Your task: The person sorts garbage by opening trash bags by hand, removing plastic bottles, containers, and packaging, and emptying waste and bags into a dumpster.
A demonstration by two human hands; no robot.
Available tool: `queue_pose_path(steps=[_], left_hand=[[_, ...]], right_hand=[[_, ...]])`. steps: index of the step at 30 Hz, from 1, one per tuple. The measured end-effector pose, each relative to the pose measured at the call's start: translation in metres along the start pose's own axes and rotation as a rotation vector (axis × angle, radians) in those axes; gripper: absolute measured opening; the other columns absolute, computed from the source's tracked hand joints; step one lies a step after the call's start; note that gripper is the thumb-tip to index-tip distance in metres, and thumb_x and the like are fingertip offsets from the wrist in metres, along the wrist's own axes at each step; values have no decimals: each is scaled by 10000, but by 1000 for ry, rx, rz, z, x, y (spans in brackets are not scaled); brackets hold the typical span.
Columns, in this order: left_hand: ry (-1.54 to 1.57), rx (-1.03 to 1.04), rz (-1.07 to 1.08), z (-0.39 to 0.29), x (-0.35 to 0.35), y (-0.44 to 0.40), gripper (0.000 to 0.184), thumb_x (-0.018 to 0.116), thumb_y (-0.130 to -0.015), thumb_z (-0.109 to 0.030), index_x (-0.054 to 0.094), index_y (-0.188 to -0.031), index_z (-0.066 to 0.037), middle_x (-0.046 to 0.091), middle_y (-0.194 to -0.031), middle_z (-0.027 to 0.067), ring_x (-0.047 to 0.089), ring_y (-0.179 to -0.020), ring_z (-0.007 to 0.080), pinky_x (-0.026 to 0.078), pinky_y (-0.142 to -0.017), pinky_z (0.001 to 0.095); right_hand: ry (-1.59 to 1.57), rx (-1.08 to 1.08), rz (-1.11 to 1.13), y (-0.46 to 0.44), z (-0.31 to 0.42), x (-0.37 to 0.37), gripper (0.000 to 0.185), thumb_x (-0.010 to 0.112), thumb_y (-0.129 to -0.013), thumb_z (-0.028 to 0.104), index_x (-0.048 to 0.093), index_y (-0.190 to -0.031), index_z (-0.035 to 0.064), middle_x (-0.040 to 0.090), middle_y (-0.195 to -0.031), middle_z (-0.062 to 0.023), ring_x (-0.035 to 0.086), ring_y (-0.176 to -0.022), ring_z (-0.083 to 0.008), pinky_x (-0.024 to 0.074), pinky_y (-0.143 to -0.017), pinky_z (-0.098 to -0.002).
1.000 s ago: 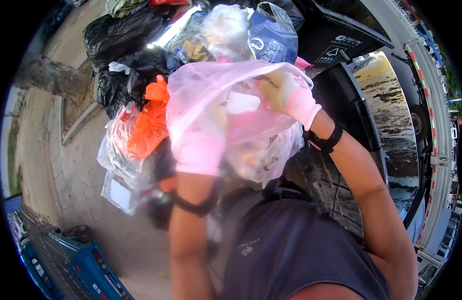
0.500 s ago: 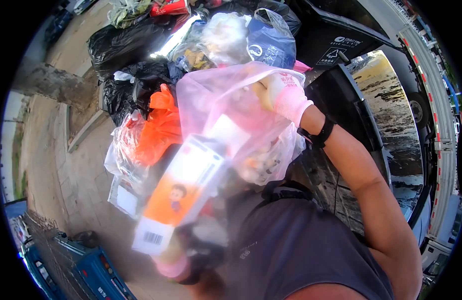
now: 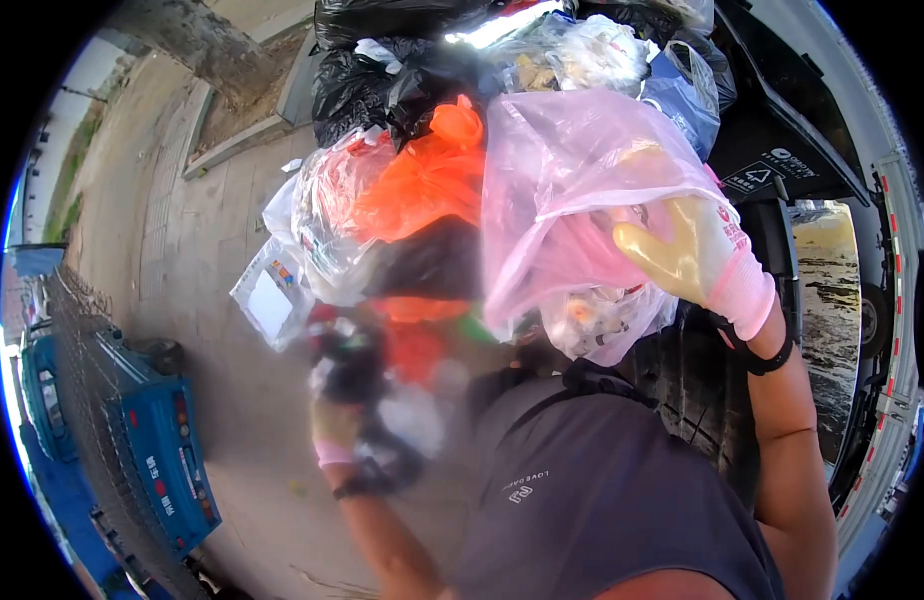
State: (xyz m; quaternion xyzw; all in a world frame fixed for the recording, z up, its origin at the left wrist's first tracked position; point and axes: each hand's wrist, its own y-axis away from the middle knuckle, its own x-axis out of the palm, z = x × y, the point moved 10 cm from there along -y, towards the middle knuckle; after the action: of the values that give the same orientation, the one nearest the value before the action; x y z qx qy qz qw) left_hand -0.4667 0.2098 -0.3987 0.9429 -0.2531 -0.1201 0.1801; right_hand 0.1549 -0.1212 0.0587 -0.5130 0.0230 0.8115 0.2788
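Right grip (image 3: 690, 255) touches pink bag (image 3: 557, 175), orange bag (image 3: 422, 185) crowding it.

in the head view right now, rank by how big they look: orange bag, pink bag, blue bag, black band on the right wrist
1. pink bag
2. orange bag
3. blue bag, partly hidden behind the pink one, so only its visible part is ranked
4. black band
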Motion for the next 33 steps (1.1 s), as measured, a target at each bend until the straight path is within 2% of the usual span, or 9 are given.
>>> queue_pose_path(steps=[6,9,14,19,21,23,26,29,33], left_hand=[[-219,82,-382,-12,-27,-26,633,686,-1022,-406,504,-1527,-71,674,-1266,98,686,-1058,270,551,-886,379],[-138,161,-547,-134,80,-9,613,666,-1029,-302,484,-1542,-19,679,-1292,138,683,-1078,242,541,-932,350],[-323,592,-233,-338,288,54,546,592,-1042,-121,466,-1548,42,676,-1331,226,692,-1156,260,530,-1011,354],[-441,891,-43,-426,379,85,506,586,-1046,-105,498,-1522,38,652,-1358,234,683,-1167,258,547,-990,366],[-263,665,103,-437,408,89,480,586,-1049,-102,517,-1499,53,649,-1361,223,672,-1159,243,541,-989,358],[-89,473,250,-429,436,87,557,656,-1023,-141,500,-1520,56,661,-1356,182,656,-1184,247,529,-1034,373],[13,523,543,-432,487,104,459,558,-1075,-128,524,-1476,92,652,-1365,128,600,-1177,176,470,-1040,301],[-143,590,532,-434,497,113,442,548,-1078,-116,538,-1469,89,647,-1397,137,610,-1222,184,469,-1056,312],[23,593,535,-457,486,122,464,515,-1120,-199,511,-1512,49,592,-1480,173,656,-1253,283,518,-1038,385]], right_hand=[[-162,140,-56,7,-16,-12,384,775,-927,184,689,-1260,14,736,-1147,-134,715,-1051,-240,555,-897,-364],[-453,167,-144,4,-19,-11,332,734,-968,124,679,-1272,3,725,-1129,-109,689,-1045,-149,553,-891,-308],[-294,52,-293,-11,-42,-29,305,686,-999,79,666,-1287,-19,709,-1164,-87,690,-1035,-157,559,-861,-272],[-1154,271,-314,-23,-46,-41,438,659,-986,52,607,-1421,23,673,-1272,-103,720,-1069,-218,574,-879,-269],[-1263,246,-175,-24,-42,-29,529,646,-995,50,543,-1513,68,660,-1289,-116,733,-1069,-214,580,-870,-264],[-672,-92,-190,-28,-8,-39,468,693,-957,76,614,-1418,76,699,-1148,-97,737,-1020,-212,586,-823,-297],[-386,-117,-188,-24,-18,-1,272,752,-931,141,720,-1187,55,736,-972,-36,713,-885,-163,544,-717,-317],[-1048,422,-139,-27,-68,50,176,727,-969,123,758,-1084,-6,751,-957,-83,713,-851,-172,545,-712,-311],[-1294,322,-166,-31,-43,-19,171,718,-970,90,758,-1079,-36,760,-977,-72,721,-898,-170,563,-761,-297]])
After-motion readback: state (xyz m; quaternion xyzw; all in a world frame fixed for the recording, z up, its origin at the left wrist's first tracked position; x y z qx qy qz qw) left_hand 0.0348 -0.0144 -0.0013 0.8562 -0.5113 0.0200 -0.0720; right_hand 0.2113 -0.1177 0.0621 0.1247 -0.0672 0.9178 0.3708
